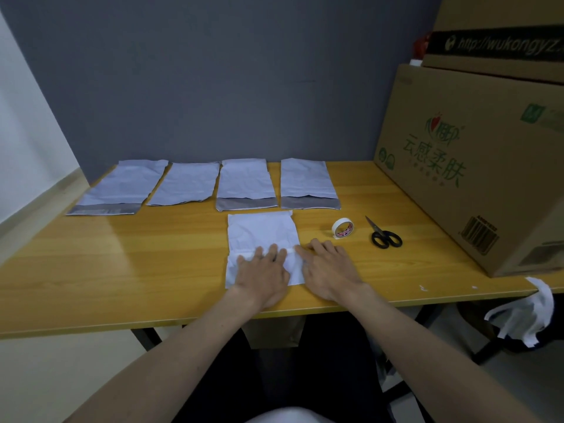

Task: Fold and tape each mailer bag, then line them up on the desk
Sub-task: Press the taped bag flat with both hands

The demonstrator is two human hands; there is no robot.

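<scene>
At the near centre of the desk [122,264], your two hands lie flat on a white mailer bag [262,236]. Your left hand [265,274] rests palm down on the bag's near half, fingers straight and slightly spread, tips on the edge of the folded-over flap. Your right hand [328,271] lies beside it at the bag's right edge, palm down, fingers extended; its forefinger touches a pale strip of tape [290,251] along the fold. Neither hand grips anything; both press flat. Both forearms are bare and reach forward over the desk edge.

Bag surface: thin, creased, matte white, roughly rectangular.

Behind it, four more mailer bags [244,183] lie side by side in a row near the wall, each pale bluish-white and wrinkled; three show a grey band along the near edge, the second from the left does not.

Right of the worked bag: a white tape roll [342,228] standing on its rim, then black-handled scissors [383,235] lying flat, blades pointing away. Desk top is yellow wood-grain laminate, glossy. A large brown cardboard box [476,166] with green print sits at the right, a second box [500,35] stacked on it.
</scene>
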